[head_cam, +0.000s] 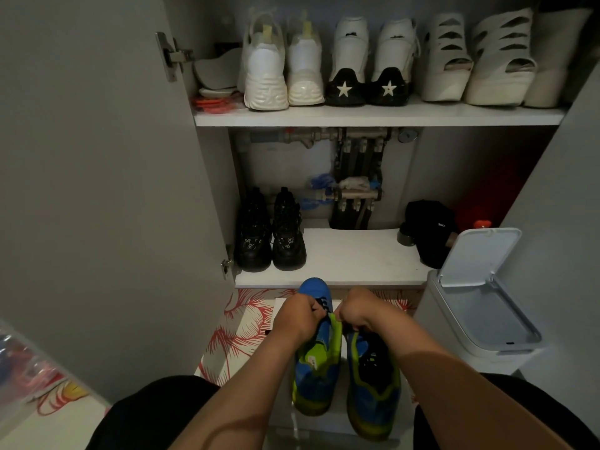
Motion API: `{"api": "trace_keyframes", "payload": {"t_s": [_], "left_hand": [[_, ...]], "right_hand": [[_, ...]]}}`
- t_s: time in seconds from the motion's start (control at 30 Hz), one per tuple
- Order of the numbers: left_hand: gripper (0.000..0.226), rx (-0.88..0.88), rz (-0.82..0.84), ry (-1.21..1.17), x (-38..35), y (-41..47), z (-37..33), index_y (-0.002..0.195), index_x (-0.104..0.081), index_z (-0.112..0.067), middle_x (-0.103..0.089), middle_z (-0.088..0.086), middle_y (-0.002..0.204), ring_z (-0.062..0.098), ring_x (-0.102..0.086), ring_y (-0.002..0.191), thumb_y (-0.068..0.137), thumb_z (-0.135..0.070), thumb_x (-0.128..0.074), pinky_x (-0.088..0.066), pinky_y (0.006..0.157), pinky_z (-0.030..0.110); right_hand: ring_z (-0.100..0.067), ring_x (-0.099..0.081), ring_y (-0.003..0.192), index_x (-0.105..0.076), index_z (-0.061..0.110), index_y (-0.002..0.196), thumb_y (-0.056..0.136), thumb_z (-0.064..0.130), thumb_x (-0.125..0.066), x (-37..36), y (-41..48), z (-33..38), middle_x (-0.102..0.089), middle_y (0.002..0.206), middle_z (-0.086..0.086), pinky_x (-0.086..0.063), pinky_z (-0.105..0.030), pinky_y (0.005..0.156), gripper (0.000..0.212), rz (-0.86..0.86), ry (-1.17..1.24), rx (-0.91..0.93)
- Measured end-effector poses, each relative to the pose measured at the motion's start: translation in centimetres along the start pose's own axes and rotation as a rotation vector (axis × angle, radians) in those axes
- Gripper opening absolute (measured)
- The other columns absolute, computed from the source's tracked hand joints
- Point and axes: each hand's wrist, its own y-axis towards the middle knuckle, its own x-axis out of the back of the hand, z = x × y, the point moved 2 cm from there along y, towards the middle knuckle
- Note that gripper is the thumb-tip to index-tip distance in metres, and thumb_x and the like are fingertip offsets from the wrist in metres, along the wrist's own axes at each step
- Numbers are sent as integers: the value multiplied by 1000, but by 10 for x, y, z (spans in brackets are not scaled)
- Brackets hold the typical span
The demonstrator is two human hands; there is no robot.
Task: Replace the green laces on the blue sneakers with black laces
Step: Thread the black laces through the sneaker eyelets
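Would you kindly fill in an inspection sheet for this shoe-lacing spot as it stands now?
Surface: red-patterned floor mat.
Job's things: blue left sneaker shows black lace near its toe; blue right sneaker beside it, laces unclear.
Clutter: open-lidded bin on the right.
Grippers: left hand and right hand both pinch the black lace.
Cables: nothing seen.
Surroundings: open cabinet; white shoes above, black sneakers below, pipes behind.
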Motion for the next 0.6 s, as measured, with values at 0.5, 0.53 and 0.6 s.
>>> {"api": "trace_keyframes", "payload": {"t_s": [0.5,0.53,0.6], "left_hand": [[23,38,8,78,0,-4,-1,83,-70,-4,-71,14,91,28,-66,88,91,-23,-61,-51,75,40],[21,37,6,56,-1,-4,0,81,-70,-7,-72,13,91,27,-66,88,91,-24,-63,-51,75,40],[20,25,0,32,-2,-4,1,80,-73,-11,-73,8,90,24,-67,85,90,-27,-66,-52,76,40]], "right_hand": [[-33,-70,93,-68,-12,104,85,-1,-56,-2,-4,3,-70,103,-26,-50,-33,66,25,-9,4,40],[-34,-70,90,-68,-13,102,84,-1,-57,-2,-4,3,-70,102,-27,-50,-33,65,24,-8,5,44],[-31,-67,75,-69,-10,94,84,2,-58,-1,-5,3,-71,98,-28,-49,-33,63,19,-15,-1,60]]}}
